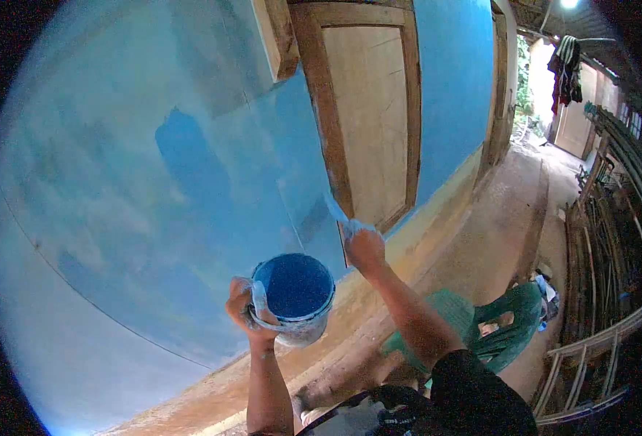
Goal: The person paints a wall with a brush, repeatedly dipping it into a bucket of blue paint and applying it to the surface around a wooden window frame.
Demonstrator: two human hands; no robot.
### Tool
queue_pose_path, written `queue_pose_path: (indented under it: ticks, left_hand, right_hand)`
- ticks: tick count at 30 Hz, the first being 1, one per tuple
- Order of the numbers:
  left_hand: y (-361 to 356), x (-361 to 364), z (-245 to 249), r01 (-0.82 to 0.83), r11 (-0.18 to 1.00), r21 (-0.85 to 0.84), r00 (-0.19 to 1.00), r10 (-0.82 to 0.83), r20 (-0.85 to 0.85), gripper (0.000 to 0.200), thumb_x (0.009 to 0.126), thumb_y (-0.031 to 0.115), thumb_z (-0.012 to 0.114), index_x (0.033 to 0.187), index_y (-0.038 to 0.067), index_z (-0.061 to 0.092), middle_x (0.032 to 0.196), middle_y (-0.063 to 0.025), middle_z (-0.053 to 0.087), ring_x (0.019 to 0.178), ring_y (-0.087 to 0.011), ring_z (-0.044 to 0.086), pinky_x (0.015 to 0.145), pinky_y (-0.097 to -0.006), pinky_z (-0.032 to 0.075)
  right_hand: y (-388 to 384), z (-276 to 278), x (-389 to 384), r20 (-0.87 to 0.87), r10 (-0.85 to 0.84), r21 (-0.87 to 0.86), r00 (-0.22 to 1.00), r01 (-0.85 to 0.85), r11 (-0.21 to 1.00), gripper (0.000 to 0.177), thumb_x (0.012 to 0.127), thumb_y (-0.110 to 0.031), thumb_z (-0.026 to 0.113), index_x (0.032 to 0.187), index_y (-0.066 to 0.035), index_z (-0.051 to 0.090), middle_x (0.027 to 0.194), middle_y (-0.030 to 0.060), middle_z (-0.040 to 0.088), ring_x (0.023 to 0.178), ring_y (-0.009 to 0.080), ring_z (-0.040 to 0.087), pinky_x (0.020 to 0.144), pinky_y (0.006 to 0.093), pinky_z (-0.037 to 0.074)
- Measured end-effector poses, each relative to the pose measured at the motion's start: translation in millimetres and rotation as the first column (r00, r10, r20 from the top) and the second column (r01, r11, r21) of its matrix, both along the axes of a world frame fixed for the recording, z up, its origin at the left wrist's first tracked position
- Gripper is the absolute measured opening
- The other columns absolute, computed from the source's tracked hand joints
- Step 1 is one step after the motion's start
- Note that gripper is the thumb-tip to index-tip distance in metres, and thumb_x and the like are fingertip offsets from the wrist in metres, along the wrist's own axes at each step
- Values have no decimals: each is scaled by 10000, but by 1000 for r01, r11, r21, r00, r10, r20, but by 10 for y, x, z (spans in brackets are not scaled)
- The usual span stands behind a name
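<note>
My left hand (252,309) is closed on the rim and side of a paint bucket (308,333), with paint smears on its fingers. Deep blue paint (292,287) shows inside the bucket, which is held up in front of the wall. To the right, my right hand (362,247) is wrapped round a paintbrush (335,208), its blue-coated end against the wall beside the door frame. Most of the brush's handle is hidden in my fingers. The wall (226,182) carries patchy blue, with a darker fresh-looking patch (186,149) at upper left.
A wooden door (368,109) in a brown frame stands just beyond my right hand. Green netting or cloth (510,327) lies on the floor (474,247) at lower right. A ladder (590,363) and stacked poles (604,240) line the right side. Dark clothing (567,73) hangs farther back.
</note>
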State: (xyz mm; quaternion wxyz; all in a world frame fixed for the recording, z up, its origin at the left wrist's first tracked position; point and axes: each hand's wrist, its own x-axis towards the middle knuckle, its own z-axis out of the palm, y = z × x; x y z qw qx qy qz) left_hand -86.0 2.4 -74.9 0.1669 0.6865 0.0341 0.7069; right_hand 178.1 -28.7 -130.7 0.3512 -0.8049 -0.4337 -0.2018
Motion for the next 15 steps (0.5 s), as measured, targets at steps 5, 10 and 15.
queue_pose_path:
  ticks: [5, 10, 15]
  left_hand:
    - [-14, 20, 18, -115, 993, 11, 993, 115, 3, 410, 876, 373, 580, 723, 4, 486, 663, -82, 467, 651, -212, 433, 575, -355, 340]
    - [119, 75, -190, -19, 1000, 15, 998, 18, 55, 356, 882, 356, 590, 955, 29, 469, 807, -100, 508, 736, -224, 467, 649, -374, 383]
    - [109, 11, -246, -7, 995, -96, 997, 0, -74, 365, 911, 391, 558, 1012, 67, 426, 888, -117, 517, 808, -230, 487, 712, -391, 397]
  right_hand:
    - [-120, 376, 14, 102, 77, 159, 992, -93, 983, 226, 857, -251, 607, 986, -69, 643, 717, 183, 627, 714, 385, 617, 632, 496, 496]
    - [-41, 1134, -125, 118, 48, 247, 992, -76, 966, 225, 846, -230, 609, 1018, -84, 611, 706, 161, 618, 664, 377, 616, 598, 490, 499]
    - [39, -12, -51, 62, 29, 195, 998, -41, 980, 266, 844, -202, 581, 1083, -89, 551, 671, 143, 605, 639, 380, 626, 580, 507, 502]
